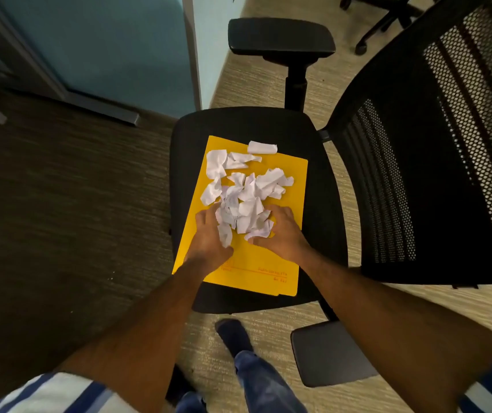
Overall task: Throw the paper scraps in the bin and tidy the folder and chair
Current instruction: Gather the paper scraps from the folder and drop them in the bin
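A yellow folder (256,263) lies flat on the black seat of an office chair (325,204). Several crumpled white paper scraps (244,186) are heaped on the folder's far half. My left hand (209,236) and my right hand (280,234) rest on the folder at either side of the near end of the heap, fingers spread and cupped against the scraps. Neither hand has lifted any paper. No bin is in view.
The chair's mesh backrest (447,144) stands at the right, with one armrest (280,37) at the far side and another (328,353) near me. A blue partition (104,55) rises at the left. Another chair's wheeled base (382,22) is top right. My foot (233,332) stands below the seat.
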Action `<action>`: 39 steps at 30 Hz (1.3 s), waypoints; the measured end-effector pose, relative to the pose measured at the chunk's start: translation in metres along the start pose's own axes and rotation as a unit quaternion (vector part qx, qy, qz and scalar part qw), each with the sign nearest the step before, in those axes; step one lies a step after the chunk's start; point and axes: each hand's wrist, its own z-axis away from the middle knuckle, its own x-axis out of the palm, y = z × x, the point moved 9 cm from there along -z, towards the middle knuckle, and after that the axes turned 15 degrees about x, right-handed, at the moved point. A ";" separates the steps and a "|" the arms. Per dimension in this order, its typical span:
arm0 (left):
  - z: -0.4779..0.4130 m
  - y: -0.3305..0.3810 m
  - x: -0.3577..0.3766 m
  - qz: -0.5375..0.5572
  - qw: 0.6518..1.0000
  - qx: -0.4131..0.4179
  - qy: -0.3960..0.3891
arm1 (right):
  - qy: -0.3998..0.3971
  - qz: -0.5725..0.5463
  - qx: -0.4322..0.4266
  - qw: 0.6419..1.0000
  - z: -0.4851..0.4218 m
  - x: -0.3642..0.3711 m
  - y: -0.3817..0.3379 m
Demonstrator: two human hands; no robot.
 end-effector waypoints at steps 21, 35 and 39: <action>0.039 0.033 0.023 0.091 0.993 0.043 0.056 | -0.085 -0.374 0.185 0.905 0.044 0.050 -0.004; 0.029 0.040 0.016 0.130 0.981 0.066 0.125 | -0.039 -0.446 0.206 0.870 0.037 0.050 0.003; 0.034 0.022 0.021 0.241 0.958 -0.024 0.155 | -0.068 -0.447 0.184 0.873 0.040 0.046 -0.001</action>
